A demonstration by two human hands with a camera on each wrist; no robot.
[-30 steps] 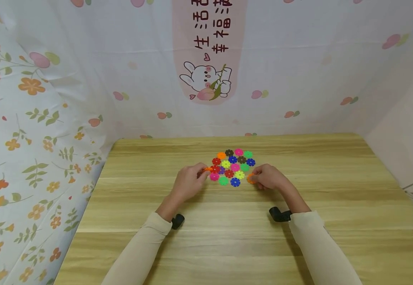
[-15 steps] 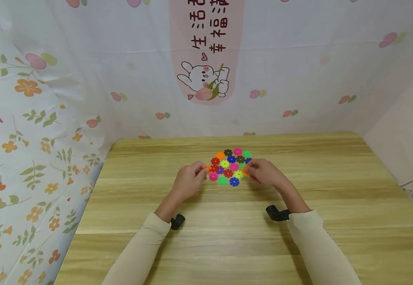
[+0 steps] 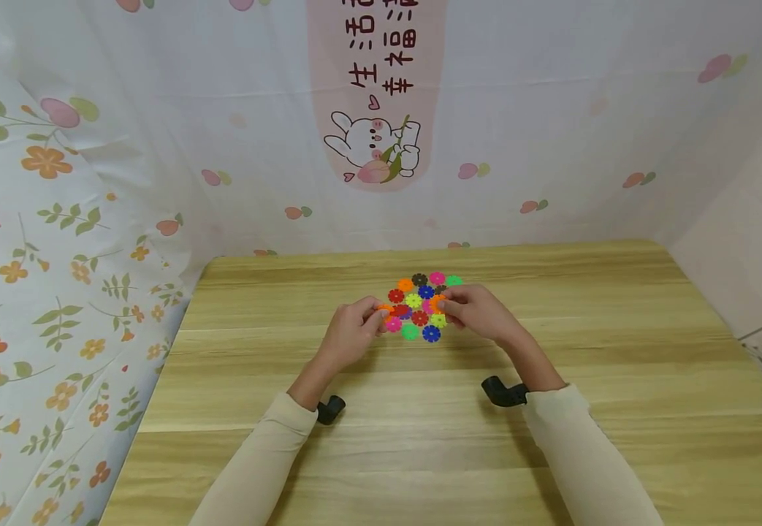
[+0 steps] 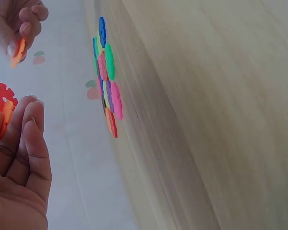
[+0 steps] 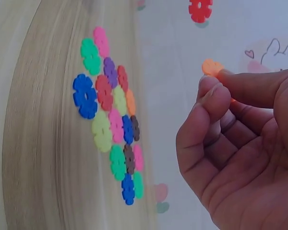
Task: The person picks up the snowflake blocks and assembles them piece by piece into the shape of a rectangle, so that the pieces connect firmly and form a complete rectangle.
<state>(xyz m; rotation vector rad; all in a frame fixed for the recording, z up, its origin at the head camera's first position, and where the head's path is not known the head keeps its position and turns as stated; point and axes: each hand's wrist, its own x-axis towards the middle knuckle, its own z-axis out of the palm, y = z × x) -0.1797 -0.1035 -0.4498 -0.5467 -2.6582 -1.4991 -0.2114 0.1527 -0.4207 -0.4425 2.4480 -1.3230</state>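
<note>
My left hand (image 3: pixel 350 332) pinches an orange snowflake disc (image 4: pixel 7 115) between thumb and fingers. A red snowflake disc (image 4: pixel 2 96) is joined to it and points toward the other hand. Across from it, my right hand (image 3: pixel 482 314) pinches a second orange snowflake disc (image 5: pixel 212 67) by thumb and fingertips. Both hands are raised above the table, with a gap between the red disc and the right hand's orange one. Below them, loose snowflake discs in several colours lie flat, among them a blue one (image 3: pixel 431 334) and a green one (image 3: pixel 410 332) at the near side.
The discs lie in a cluster toward the far side of the wooden table (image 3: pixel 387 446). Behind it hangs a white printed cloth (image 3: pixel 519 109), with a flowered cloth (image 3: pixel 58 292) on the left. A black wrist mount (image 3: pixel 504 392) projects from the right sleeve.
My right hand has lifted its orange disc from the cluster's right edge and carried it left, closer to the left hand. The left hand stays nearly in place, its joined discs turned slightly.
</note>
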